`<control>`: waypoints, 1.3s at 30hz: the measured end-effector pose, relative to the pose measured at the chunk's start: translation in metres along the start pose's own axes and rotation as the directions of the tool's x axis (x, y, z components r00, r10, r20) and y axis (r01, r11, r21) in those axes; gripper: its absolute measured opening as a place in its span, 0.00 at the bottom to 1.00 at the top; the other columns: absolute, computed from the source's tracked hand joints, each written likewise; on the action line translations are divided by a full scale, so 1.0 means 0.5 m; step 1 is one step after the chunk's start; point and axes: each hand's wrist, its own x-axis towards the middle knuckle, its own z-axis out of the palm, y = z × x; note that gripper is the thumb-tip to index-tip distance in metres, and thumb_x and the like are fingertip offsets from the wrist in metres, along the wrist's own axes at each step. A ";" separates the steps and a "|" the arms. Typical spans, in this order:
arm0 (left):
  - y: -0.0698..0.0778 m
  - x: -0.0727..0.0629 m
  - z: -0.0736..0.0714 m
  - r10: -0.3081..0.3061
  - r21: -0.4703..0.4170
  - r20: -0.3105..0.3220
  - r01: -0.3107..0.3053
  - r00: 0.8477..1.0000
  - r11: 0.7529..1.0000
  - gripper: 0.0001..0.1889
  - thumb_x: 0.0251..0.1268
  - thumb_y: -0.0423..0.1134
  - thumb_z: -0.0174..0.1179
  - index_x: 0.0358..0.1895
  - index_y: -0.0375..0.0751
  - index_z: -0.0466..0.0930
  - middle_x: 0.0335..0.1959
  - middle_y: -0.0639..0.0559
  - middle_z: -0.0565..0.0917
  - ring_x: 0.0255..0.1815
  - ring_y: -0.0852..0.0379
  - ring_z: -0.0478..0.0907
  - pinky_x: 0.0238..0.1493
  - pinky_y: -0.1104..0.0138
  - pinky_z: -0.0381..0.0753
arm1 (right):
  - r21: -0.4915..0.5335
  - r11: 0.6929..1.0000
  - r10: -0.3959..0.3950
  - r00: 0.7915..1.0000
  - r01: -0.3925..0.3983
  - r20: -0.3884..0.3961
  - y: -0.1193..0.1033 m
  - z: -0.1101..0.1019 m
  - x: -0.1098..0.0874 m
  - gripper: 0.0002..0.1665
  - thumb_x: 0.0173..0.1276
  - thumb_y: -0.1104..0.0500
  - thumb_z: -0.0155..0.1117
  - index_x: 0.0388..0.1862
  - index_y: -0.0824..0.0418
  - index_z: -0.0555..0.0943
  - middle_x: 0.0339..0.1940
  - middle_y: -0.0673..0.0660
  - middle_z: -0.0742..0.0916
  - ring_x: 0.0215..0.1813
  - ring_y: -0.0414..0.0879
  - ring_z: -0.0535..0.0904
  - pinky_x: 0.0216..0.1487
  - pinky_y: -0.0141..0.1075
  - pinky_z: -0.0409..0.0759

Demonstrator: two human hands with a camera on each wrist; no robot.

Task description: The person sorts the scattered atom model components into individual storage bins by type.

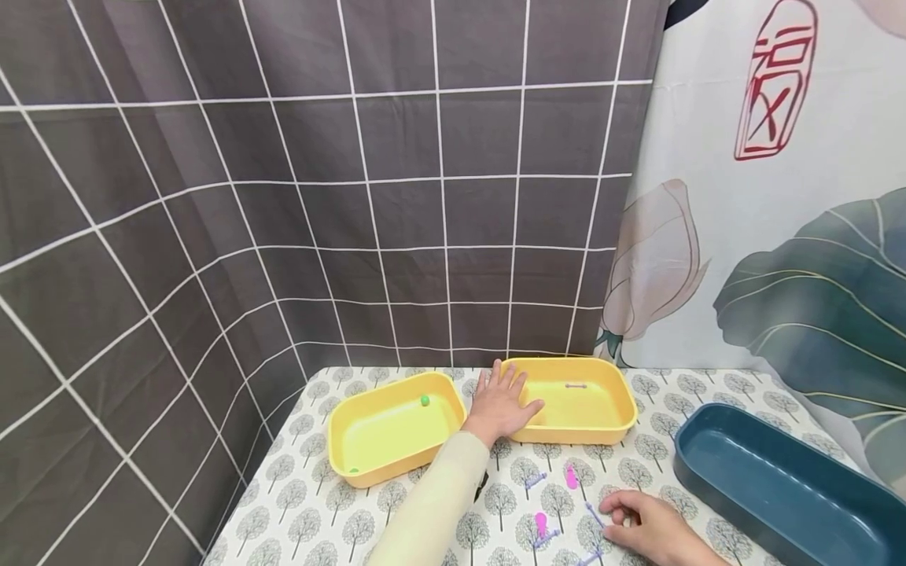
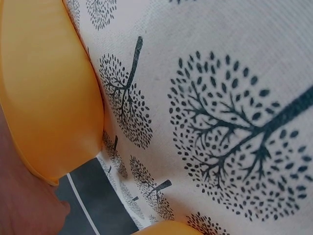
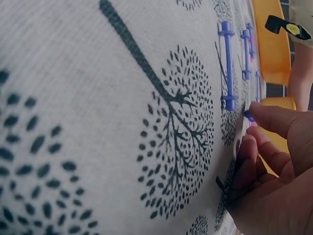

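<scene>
My left hand [image 1: 499, 405] is stretched over the left end of a yellow bin [image 1: 616, 431], fingers spread and straight. A small light purple bar [image 1: 576, 386] lies inside that bin. In the left wrist view, part of the left hand [image 2: 29, 191] shows beside the yellow bin wall [image 2: 54, 93]. My right hand [image 1: 651, 527] is low over the tree-print cloth, its fingers loosely bent, with a gap between thumb and forefinger. Next to its fingertips lies a purple bar [image 1: 594, 516]. More purple bars [image 3: 228, 66] and two pink pieces [image 1: 571, 476] lie close by.
Left of my forearm stands another yellow bin [image 1: 382, 472] holding a green ball [image 1: 425, 400] and another green bit [image 1: 354, 470]. A dark blue bin [image 1: 715, 491] stands on the right. Behind the table hangs a dark grid-patterned curtain [image 1: 474, 212].
</scene>
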 end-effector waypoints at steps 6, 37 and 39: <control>0.000 -0.001 -0.001 0.000 -0.004 0.014 0.000 1.000 1.000 0.40 0.74 0.71 0.34 0.81 0.54 0.57 0.84 0.55 0.52 0.85 0.46 0.38 0.82 0.49 0.42 | -0.044 0.999 0.023 1.000 -0.023 -0.012 -0.010 0.006 0.004 0.13 0.59 0.54 0.77 0.38 0.53 0.82 0.30 0.46 0.77 0.31 0.32 0.67 0.33 0.30 0.66; 0.003 -0.006 -0.011 -0.006 0.006 0.016 0.006 1.000 1.000 0.39 0.74 0.71 0.33 0.81 0.55 0.57 0.83 0.55 0.52 0.85 0.46 0.39 0.82 0.49 0.42 | 0.065 0.997 -0.038 0.999 0.038 -0.006 -0.013 -0.013 -0.004 0.04 0.63 0.61 0.70 0.35 0.58 0.82 0.27 0.49 0.81 0.22 0.35 0.73 0.27 0.29 0.74; 0.003 -0.006 -0.010 -0.007 0.004 0.016 0.007 1.000 1.000 0.39 0.75 0.71 0.34 0.81 0.55 0.57 0.83 0.55 0.52 0.85 0.46 0.39 0.82 0.50 0.41 | 0.092 0.995 -0.038 0.999 0.037 -0.001 -0.015 -0.015 -0.004 0.05 0.63 0.62 0.70 0.35 0.60 0.82 0.27 0.50 0.82 0.22 0.35 0.73 0.26 0.29 0.74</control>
